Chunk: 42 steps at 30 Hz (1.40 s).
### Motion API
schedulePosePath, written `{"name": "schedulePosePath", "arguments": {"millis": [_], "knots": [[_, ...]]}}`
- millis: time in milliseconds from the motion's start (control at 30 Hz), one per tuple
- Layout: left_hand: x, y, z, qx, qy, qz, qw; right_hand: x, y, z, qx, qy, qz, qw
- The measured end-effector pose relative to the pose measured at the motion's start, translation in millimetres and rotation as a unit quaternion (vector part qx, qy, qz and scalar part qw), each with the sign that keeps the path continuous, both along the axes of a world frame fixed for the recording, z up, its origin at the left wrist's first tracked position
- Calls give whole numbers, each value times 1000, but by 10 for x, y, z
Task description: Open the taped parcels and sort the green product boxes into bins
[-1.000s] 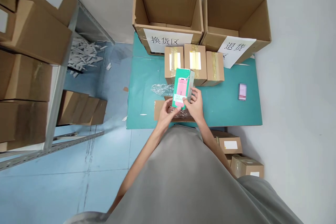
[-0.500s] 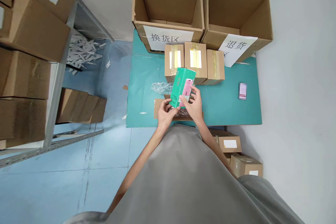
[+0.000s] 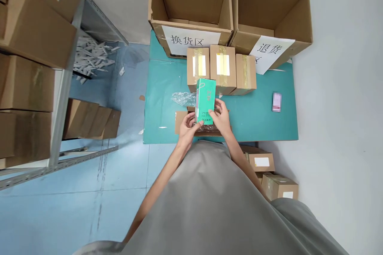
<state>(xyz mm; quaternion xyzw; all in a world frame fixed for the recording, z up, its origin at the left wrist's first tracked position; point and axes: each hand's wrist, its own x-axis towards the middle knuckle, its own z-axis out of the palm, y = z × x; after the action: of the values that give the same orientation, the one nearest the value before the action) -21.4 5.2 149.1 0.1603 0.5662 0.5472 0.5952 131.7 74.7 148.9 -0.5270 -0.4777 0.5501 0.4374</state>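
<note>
A green product box (image 3: 207,99) with printed lettering is held upright between both hands, above the table's near edge. My left hand (image 3: 187,128) grips its lower left corner, thumb at the bottom. My right hand (image 3: 220,118) holds its right side, with the thumb on the front face. Beneath it lies an opened cardboard box (image 3: 181,122), mostly covered by the hands and the green box; clear wrap shows inside. Crumpled bubble wrap (image 3: 183,98) lies just left of the green box.
Three taped cartons (image 3: 223,67) stand behind the green box on the teal table (image 3: 269,123). Two large open boxes (image 3: 191,32) with paper signs are at the back. A phone (image 3: 277,102) lies to the right. Shelves of cartons (image 3: 32,83) stand left; more cartons (image 3: 279,186) sit low right.
The green box has been turned in my hands: the face with the pink picture has swung to the left, and a lettered green face now shows. Both hands still hold it.
</note>
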Motion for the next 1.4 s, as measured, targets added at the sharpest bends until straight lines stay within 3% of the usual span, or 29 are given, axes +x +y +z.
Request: {"name": "schedulePosePath", "arguments": {"millis": [100, 200, 400, 500, 700, 800, 900, 1067, 1133, 1233, 1400], "knots": [[69, -20, 42, 36, 95, 15, 995, -52, -33, 64, 13, -39, -5, 999], [96, -26, 93, 57, 111, 20, 992, -65, -34, 56, 9, -41, -19, 999], [5, 15, 64, -39, -68, -16, 997, 38, 32, -134, -37, 48, -8, 998], [-4, 21, 10, -50, -97, -16, 994, 51, 37, -159, -47, 55, 11, 997], [82, 15, 2, -5, 57, 16, 998, -38, 17, 19, -23, -15, -23, 999], [101, 15, 56, 34, 101, -2, 994, -53, 28, 51, 4, -43, -23, 999], [61, 35, 85, 19, 45, -30, 998, -11, 54, -24, 3, -34, -29, 999], [-6, 82, 38, -46, -74, -42, 995, 59, 75, -168, -58, 51, -44, 996], [14, 79, 29, -33, -48, -34, 998, 72, 95, -167, -59, 59, -31, 996], [62, 50, 58, 11, 66, -19, 998, 91, 164, -100, -22, 39, -29, 999], [64, 0, 167, 112, 258, -35, 959, 150, 296, 60, 16, 6, -50, 999]]}}
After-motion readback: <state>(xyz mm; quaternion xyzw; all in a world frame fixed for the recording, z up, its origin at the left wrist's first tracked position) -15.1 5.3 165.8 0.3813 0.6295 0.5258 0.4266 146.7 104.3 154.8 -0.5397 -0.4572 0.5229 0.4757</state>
